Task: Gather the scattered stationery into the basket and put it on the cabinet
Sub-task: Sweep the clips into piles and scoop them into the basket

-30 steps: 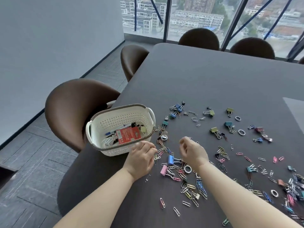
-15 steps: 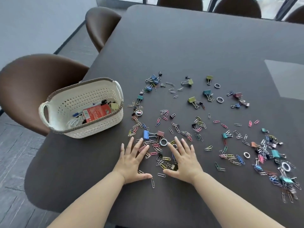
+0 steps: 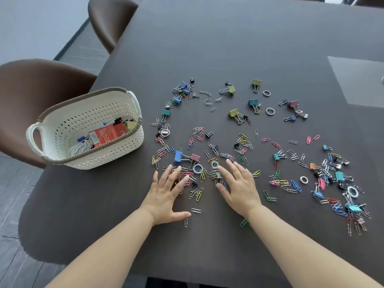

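White plastic basket (image 3: 99, 156) sits on the dark worktop (image 3: 207, 48), partly filled. Just right of the basket, the left hand (image 3: 166, 194) and right hand (image 3: 239, 188) lie flat, fingers spread, holding nothing, flanking scattered clips (image 3: 196, 193). The step looks like raking a pile; next, scoop it leftward into the basket.

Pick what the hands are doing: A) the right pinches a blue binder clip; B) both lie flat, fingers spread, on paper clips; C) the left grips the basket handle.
B: the left hand and right hand lie open, fingers spread, on the paper clips, and neither touches the white basket.
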Available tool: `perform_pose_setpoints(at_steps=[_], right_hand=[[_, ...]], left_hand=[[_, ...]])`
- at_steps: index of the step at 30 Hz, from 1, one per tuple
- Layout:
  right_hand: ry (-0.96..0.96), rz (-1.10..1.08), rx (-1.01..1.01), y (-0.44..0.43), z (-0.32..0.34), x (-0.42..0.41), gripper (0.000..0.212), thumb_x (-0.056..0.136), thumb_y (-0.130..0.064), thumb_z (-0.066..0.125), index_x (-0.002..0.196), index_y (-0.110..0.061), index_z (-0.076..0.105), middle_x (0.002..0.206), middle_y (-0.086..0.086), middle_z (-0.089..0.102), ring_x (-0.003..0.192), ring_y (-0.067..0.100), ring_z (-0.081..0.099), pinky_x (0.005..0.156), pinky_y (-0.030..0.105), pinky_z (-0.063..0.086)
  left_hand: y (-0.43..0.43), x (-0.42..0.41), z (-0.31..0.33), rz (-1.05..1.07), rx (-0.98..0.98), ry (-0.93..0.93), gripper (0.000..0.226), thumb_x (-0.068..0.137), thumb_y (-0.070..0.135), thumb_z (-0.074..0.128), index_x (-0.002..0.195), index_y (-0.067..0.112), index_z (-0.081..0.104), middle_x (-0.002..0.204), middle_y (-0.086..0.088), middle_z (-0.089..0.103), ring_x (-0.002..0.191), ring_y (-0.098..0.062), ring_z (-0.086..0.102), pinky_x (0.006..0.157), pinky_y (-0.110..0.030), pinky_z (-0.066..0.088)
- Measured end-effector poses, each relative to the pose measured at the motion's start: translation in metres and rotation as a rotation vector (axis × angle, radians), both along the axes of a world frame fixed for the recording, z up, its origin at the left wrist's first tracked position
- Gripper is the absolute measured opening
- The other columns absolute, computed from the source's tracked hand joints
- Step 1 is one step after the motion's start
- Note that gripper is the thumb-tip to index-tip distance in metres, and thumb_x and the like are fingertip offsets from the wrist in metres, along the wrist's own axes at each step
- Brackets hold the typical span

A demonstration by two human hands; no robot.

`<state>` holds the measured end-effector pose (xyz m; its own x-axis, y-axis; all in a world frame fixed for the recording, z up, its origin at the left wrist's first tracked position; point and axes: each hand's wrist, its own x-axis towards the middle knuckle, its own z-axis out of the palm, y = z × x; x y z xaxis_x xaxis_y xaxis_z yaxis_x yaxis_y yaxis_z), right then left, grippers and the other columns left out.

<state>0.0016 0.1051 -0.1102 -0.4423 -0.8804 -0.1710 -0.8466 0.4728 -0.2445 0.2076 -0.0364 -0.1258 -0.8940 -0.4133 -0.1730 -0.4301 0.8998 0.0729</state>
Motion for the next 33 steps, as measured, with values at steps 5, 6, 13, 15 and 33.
perform_pose_setpoints(at_steps=[5, 6, 13, 15, 33], right_hand=[[0.046, -0.091, 0.127, 0.05, -0.005, 0.003, 0.084, 0.071, -0.076, 0.019, 0.145, -0.038, 0.005, 0.158, -0.006, -0.001, 0.14, 0.017, -0.015, 0.11, 0.049, -0.015], [0.053, -0.102, 0.142, 0.058, -0.006, 0.004, 0.086, 0.07, -0.077, 0.021, 0.144, -0.039, 0.002, 0.157, -0.006, -0.004, 0.14, 0.018, -0.017, 0.109, 0.05, -0.017], [0.03, -0.173, 0.216, 0.063, -0.01, 0.006, 0.092, 0.065, -0.081, 0.012, 0.143, -0.039, -0.013, 0.156, -0.006, -0.018, 0.138, 0.018, -0.028, 0.109, 0.049, -0.021], [0.039, -0.183, 0.212, 0.047, -0.009, 0.003, 0.091, 0.065, -0.079, 0.004, 0.144, -0.037, -0.011, 0.156, -0.004, -0.019, 0.14, 0.022, -0.024, 0.111, 0.049, -0.016], [0.08, -0.074, 0.222, -0.027, -0.01, -0.019, 0.102, 0.06, -0.088, 0.013, 0.136, -0.035, -0.031, 0.149, 0.001, -0.035, 0.135, 0.033, -0.034, 0.102, 0.061, -0.023]], left_hand=[[0.004, -0.017, -0.003, -0.044, -0.024, -0.105, 0.095, 0.071, 0.085, 0.008, 0.142, 0.027, 0.029, 0.151, -0.004, 0.016, 0.141, -0.026, -0.017, 0.105, -0.06, 0.0], [0.005, -0.024, -0.002, -0.027, -0.019, -0.109, 0.093, 0.073, 0.084, 0.006, 0.142, 0.026, 0.031, 0.151, -0.003, 0.013, 0.141, -0.027, -0.018, 0.105, -0.059, -0.002], [0.005, -0.059, -0.001, 0.08, 0.014, -0.056, 0.092, 0.069, 0.077, -0.011, 0.147, 0.03, 0.003, 0.156, -0.001, -0.013, 0.134, -0.025, -0.03, 0.104, -0.059, -0.018], [0.002, -0.066, 0.002, 0.148, 0.048, -0.029, 0.085, 0.075, 0.069, 0.002, 0.147, 0.026, 0.013, 0.157, -0.004, -0.001, 0.139, -0.026, -0.016, 0.109, -0.059, -0.005], [-0.03, -0.065, -0.004, 0.197, 0.012, 0.055, 0.1, 0.059, 0.093, 0.01, 0.143, 0.04, -0.005, 0.152, 0.003, -0.001, 0.14, -0.023, -0.022, 0.101, -0.069, 0.006]])
